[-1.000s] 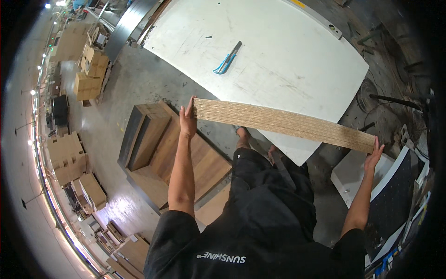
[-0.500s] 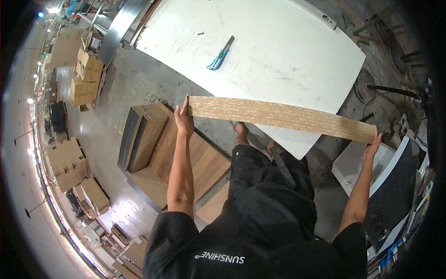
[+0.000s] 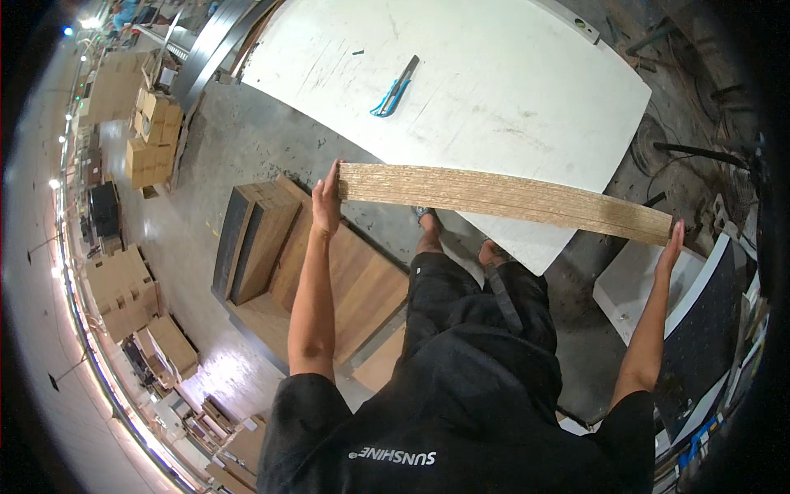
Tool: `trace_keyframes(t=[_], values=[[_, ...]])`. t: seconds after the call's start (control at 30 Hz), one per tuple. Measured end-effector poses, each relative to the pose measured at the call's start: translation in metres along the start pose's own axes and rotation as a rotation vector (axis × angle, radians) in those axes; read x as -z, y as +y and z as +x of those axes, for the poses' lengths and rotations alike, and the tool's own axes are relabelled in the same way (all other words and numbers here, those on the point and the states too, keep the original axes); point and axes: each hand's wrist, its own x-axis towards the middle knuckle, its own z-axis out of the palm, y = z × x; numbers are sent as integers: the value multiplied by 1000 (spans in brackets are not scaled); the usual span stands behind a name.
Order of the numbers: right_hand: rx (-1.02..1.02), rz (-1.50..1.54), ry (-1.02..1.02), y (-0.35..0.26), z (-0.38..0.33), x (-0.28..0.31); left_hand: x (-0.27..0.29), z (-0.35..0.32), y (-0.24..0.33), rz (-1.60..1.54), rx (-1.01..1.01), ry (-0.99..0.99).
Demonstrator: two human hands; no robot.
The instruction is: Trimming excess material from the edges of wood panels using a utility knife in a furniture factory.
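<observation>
A long stack of thin wood-grain planks (image 3: 502, 200) lies across the near end of the white-topped table (image 3: 485, 82), both its ends reaching past the tabletop. I cannot tell whether it touches the top. My left hand (image 3: 327, 204) has its palm and fingers against the left end. At the other end my right hand (image 3: 672, 249) presses with nearly straight fingers. Between them the two hands hold the stack. Beyond it lies a blue utility knife (image 3: 393, 92), blade extended away from me, with a small dark scrap (image 3: 358, 53) near it.
Left of my legs stand stacked wood-grain boards (image 3: 341, 276) on a low base. Cardboard boxes (image 3: 155, 160) line the floor farther left. A white panel (image 3: 642, 284) and a dark perforated board (image 3: 698, 350) are near my right arm. A metal bar (image 3: 568, 20) lies along the table's far edge.
The view has shifted slightly. The plank stack and both hands keep almost the same place over the table, and my fingers look straighter against the ends.
</observation>
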Motion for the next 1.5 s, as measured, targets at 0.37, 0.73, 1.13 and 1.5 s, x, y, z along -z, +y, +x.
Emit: trace_keyframes(t=[0.37, 0.73, 1.13, 1.5], values=[[897, -1049, -750, -160, -229, -286, 65, 38, 22, 962, -313, -382], [862, -1276, -822, -123, -225, -345, 53, 66, 17, 990, -461, -461], [928, -1395, -661, -144, -241, -369, 36, 66, -8, 967, -527, -477], [953, -1190, -799, -131, -343, -506, 31, 70, -7, 1010, -551, -504]])
